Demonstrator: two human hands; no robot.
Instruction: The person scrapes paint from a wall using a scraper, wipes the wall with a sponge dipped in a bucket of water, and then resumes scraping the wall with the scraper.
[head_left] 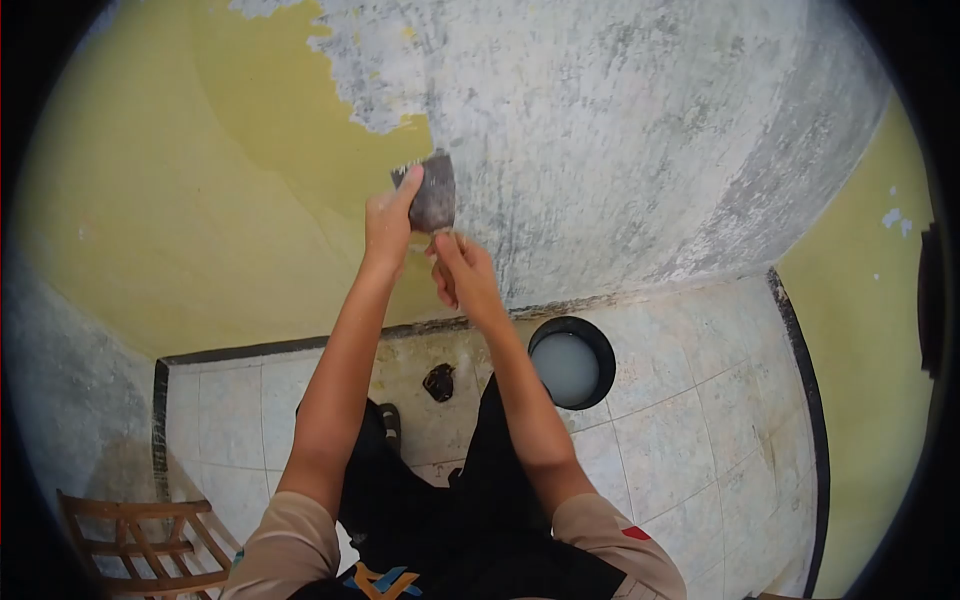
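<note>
A wide, grey-bladed scraper [434, 195] is held up at the wall, its blade edge by the border between yellow paint [270, 150] and bare grey-white plaster [600, 150]. My left hand [388, 230] grips the blade's left side, thumb laid along its face. Below it, my right hand [466, 272] is closed around the handle, which the fingers mostly hide. The paint's edge is ragged above the blade.
On the tiled floor [660, 440] a black bucket [607, 365] of cloudy liquid stands near the wall, right of my legs. A small dark object [439, 382] lies by my foot. A wooden chair [150, 545] is at lower left. Dark skirting [260, 349] edges the floor.
</note>
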